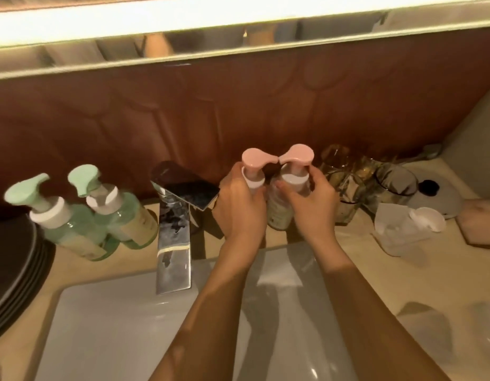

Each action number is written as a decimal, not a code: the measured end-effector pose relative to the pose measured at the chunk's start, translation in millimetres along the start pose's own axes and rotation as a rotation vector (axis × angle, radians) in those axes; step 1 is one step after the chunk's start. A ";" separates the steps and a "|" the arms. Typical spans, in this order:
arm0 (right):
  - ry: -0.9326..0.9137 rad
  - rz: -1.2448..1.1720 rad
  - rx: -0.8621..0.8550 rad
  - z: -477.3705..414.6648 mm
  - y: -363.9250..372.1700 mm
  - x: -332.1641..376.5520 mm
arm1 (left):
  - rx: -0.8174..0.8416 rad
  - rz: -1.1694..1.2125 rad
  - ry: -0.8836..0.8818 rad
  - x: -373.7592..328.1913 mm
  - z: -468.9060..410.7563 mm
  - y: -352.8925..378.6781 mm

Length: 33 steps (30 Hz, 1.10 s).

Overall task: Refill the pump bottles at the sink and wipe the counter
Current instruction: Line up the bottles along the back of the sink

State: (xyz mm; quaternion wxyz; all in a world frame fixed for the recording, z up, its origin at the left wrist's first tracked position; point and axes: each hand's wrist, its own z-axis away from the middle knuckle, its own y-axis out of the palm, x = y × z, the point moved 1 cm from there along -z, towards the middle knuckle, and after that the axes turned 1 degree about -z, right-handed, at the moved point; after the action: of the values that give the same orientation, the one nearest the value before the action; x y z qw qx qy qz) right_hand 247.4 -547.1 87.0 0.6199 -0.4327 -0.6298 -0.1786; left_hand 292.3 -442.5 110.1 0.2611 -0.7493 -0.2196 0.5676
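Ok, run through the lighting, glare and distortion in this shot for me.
Head view: the light strip along the top is blown out white, with a warm cast overall; the chrome faucet mirrors dark patches; the wide lens bows the strip's edges; the glasses at right are smeared, the pink pump bottles sharper.

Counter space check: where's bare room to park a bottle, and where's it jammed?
Best patch: bare counter right of the basin, in front of the clear wrapper. A narrower strip lies between the green pump bottles and the basin's left rim. Crowded: back right, where glasses stand beside the pink pump bottles that the left hand and right hand grip.
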 end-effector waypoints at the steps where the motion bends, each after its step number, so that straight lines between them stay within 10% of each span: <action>1: 0.002 -0.003 0.005 -4.1 1.9 -2.0 | 0.000 0.009 0.004 1.2 -2.6 3.4; 19: 0.026 0.071 0.281 32.6 -40.4 11.9 | 0.332 0.251 0.008 16.7 47.8 1.5; 33: -0.005 0.108 0.216 164.9 -143.8 4.7 | 0.893 -0.101 0.084 7.7 183.9 -22.2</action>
State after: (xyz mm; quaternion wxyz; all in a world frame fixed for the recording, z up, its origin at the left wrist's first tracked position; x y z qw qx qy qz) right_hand 34.6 -500.8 108.6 0.6700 -0.3973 -0.6226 -0.0748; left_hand 116.1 -394.5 78.3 0.5950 -0.5737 0.0215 0.5625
